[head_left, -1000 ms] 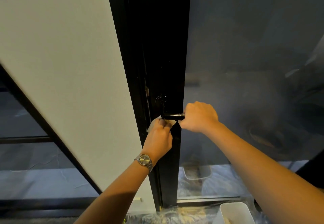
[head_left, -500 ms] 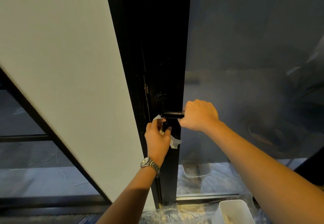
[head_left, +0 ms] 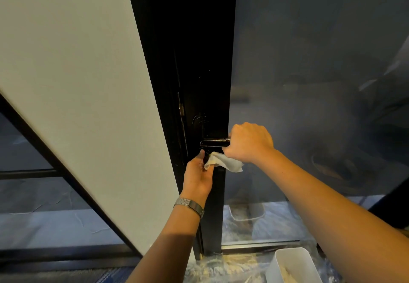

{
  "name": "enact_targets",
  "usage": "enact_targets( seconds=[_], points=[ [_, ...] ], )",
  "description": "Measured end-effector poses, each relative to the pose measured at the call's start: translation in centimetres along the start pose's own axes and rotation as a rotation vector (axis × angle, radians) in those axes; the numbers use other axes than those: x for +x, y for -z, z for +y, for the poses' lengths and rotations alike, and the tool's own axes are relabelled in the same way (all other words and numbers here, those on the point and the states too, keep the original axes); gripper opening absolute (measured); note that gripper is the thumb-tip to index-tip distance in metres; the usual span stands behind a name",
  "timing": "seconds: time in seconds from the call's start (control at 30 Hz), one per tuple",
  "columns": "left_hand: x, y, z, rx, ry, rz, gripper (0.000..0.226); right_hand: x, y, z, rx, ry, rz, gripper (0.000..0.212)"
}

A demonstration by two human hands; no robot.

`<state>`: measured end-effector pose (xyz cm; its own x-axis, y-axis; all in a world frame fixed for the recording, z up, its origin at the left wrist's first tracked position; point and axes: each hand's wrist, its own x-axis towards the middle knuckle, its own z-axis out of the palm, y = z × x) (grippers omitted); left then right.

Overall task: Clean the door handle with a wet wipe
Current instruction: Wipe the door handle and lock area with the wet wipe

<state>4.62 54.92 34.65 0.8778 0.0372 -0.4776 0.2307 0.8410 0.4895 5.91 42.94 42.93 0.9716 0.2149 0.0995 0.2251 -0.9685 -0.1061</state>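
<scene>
On the black door stile, about mid-height, the door handle sticks out as a short horizontal lever. The right hand has its fingers curled round the lever's free end at three o'clock. The left hand sits at seven o'clock of the lever and pinches the wet wipe between thumb and fingers. The rest of the sheet trails loose toward four o'clock, under the right hand.

The wipe looks light, limp and damp, so it will likely flop and fold unless bunched into a pad against the fingers. The handle looks rigid and glossy, probably slick once wet. As a lever it may swing down under pressure, so the grip on its far end seems a sensible brace. The best hold for wiping is probably a wrap round the bare stretch near the pivot.

Room is tight behind the lever, next to the stile, and the glass pane lies just beside it at three o'clock. The pale wall panel closes off nine o'clock. Space toward the person and down at six o'clock looks free, and a white tub on the floor is well apart.
</scene>
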Motion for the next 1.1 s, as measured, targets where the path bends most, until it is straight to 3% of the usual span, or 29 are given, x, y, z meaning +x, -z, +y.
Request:
enact_targets(
  seconds=[0.13, 0.43, 0.67, 0.77, 0.83, 0.93, 1.0, 1.1],
  points=[
    [0.2, 0.5, 0.1, 0.226, -0.082, 0.045, 0.023, -0.2, 0.2, 0.0, 0.022, -0.001, 0.004, 0.038],
    [0.9, 0.9, -0.5, 0.933, -0.448, 0.176, 0.029, 0.0, 0.1, 0.0, 0.008, 0.001, 0.012, 0.031],
    [-0.3, 0.3, 0.1, 0.284, -0.139, 0.120, 0.014, -0.2, 0.2, 0.0, 0.008, 0.013, 0.012, 0.038],
    [-0.2, 0.5, -0.1, 0.206, -0.156, 0.148, 0.023, -0.2, 0.2, 0.0, 0.007, 0.010, 0.012, 0.038],
    [0.0, 0.7, -0.6, 0.333, -0.288, 0.176, 0.023, -0.2, 0.2, 0.0, 0.004, 0.006, 0.015, 0.036],
    [-0.3, 0.9, -1.3, 0.823, -0.678, 0.237, 0.022, -0.1, 0.1, 0.0, -0.002, 0.007, 0.018, 0.036],
    [-0.4, 1.1, -1.3, 1.047, -0.901, 0.189, 0.022, 0.0, 0.0, 0.0, 0.003, 0.007, 0.020, 0.038],
    [0.4, 0.4, -0.1, 1.358, -1.027, 0.063, 0.023, 0.0, -0.1, 0.0, 0.007, 0.000, 0.031, 0.038]
  ],
)
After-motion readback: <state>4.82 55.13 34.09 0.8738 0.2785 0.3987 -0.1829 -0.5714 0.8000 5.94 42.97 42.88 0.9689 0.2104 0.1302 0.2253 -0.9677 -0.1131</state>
